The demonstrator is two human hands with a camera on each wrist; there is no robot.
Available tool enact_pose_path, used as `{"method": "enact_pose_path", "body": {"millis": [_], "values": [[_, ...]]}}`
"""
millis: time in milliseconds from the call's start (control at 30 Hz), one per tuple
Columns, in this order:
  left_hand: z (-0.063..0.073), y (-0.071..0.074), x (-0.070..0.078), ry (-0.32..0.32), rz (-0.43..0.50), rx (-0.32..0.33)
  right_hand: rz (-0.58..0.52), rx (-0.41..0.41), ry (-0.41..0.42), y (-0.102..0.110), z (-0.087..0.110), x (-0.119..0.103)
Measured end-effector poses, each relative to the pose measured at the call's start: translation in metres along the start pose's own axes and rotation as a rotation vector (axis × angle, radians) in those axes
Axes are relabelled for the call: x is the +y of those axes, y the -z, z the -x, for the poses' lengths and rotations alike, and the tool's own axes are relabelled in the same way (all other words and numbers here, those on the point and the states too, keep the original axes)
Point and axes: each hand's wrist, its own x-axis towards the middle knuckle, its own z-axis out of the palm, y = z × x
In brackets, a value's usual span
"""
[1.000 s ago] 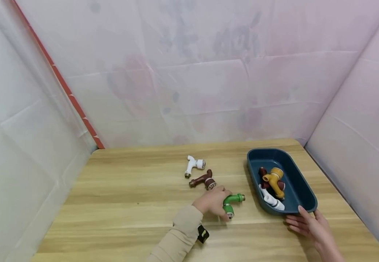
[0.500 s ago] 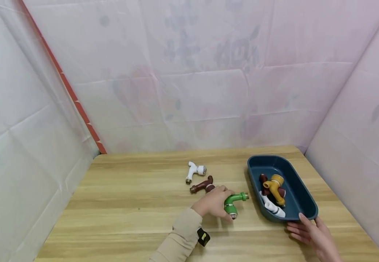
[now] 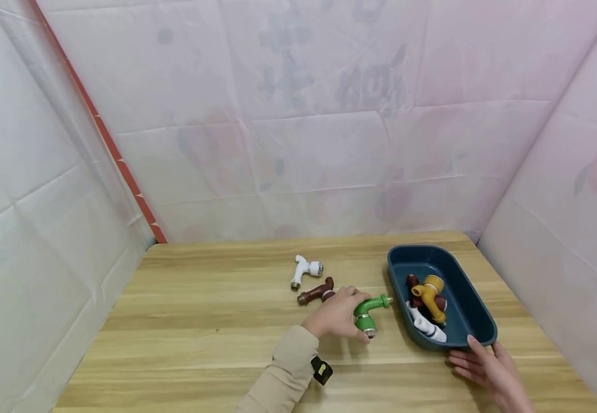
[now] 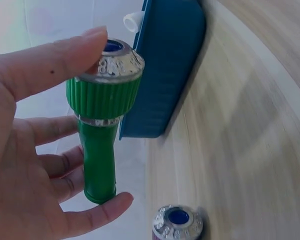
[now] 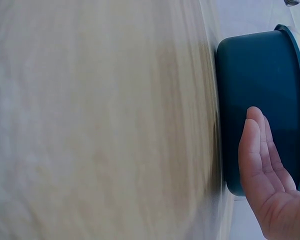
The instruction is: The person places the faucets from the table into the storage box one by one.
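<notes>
My left hand [image 3: 340,314] holds a green faucet [image 3: 365,322] between thumb and fingers, left of the blue plastic tray [image 3: 476,287]. In the left wrist view the thumb presses the metal end of the faucet's ribbed knob [image 4: 104,97], and the little finger touches its lower end. The faucet is off the table. My right hand [image 3: 491,367] grips the tray's near right corner, thumb on the rim, fingers against the outer wall [image 5: 255,75]. Inside the tray lie a yellow faucet [image 3: 432,295], a white faucet [image 3: 429,328] and dark red faucet parts [image 3: 413,282] partly hidden under the yellow one.
On the table [image 3: 200,332], a white faucet [image 3: 303,269] lies behind a dark red faucet [image 3: 316,292], whose knob is partly hidden by my left hand. Sheet-covered walls [image 3: 308,143] stand at the back and both sides.
My left hand has raised the green faucet from the table and shifted it slightly right, its threaded end nearer the tray. The right hand keeps its place at the tray corner.
</notes>
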Motion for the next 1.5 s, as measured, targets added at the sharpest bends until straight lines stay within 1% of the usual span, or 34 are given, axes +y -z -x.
{"method": "enact_pose_path", "body": {"millis": [167, 300, 500, 800, 1000, 1167, 1333, 1500], "values": [[-0.006, 0.001, 0.005, 0.021, -0.003, 0.012, -0.002, 0.005, -0.007, 0.000, 0.000, -0.001], [-0.010, 0.002, 0.009, 0.053, 0.011, 0.031, -0.002, -0.002, -0.007, 0.000, -0.001, -0.001], [-0.017, 0.000, 0.014, 0.077, 0.029, 0.052, 0.016, -0.008, 0.001, 0.000, -0.001, 0.001], [-0.030, -0.002, 0.022, 0.060, 0.034, 0.073, -0.004, -0.016, 0.000, 0.001, -0.001, 0.001], [-0.037, -0.002, 0.028, 0.056, -0.007, 0.075, -0.018, -0.025, -0.002, -0.001, 0.002, -0.001], [-0.043, -0.005, 0.033, 0.044, 0.006, 0.090, -0.012, -0.025, -0.001, -0.001, 0.003, -0.002], [-0.049, -0.009, 0.035, 0.039, 0.036, 0.091, -0.012, -0.021, 0.006, -0.002, 0.003, -0.001], [-0.056, -0.014, 0.037, 0.039, 0.033, 0.100, -0.004, -0.012, 0.012, -0.002, 0.002, -0.001]]}}
